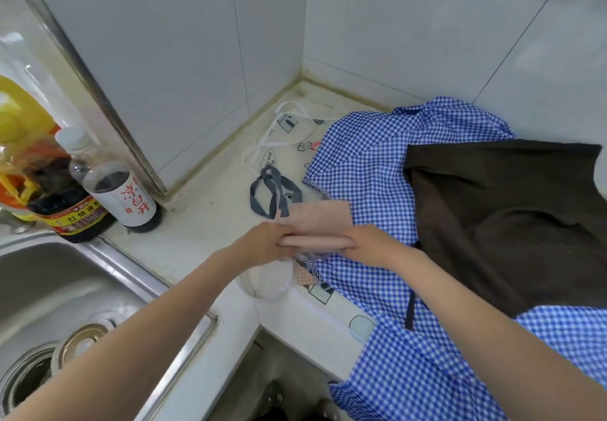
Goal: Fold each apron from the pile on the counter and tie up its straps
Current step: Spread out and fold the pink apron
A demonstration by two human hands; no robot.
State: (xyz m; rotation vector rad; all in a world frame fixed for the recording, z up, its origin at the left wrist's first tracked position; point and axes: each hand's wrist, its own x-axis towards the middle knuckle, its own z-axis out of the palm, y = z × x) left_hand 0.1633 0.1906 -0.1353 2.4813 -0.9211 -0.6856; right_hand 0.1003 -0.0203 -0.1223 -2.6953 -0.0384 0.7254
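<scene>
A small pink folded apron [320, 215] lies on the counter, its near edge rolled into a tube. My left hand [267, 245] grips the left end of the roll and my right hand [369, 243] grips the right end. Its grey straps [271, 190] trail loose behind it. A blue checked apron [361, 164] is spread beneath and to the right, hanging over the counter's front edge. A dark brown apron [499, 217] lies on top of it. A cream printed apron [285, 144] with white straps [289, 115] lies at the back.
A steel sink [49, 276] with a drain strainer sits at the left. A white-labelled bottle [115, 187], a dark sauce bottle [62, 204] and a yellow oil jug [19, 144] stand behind it. White tiled walls meet in the corner behind the counter [203, 220].
</scene>
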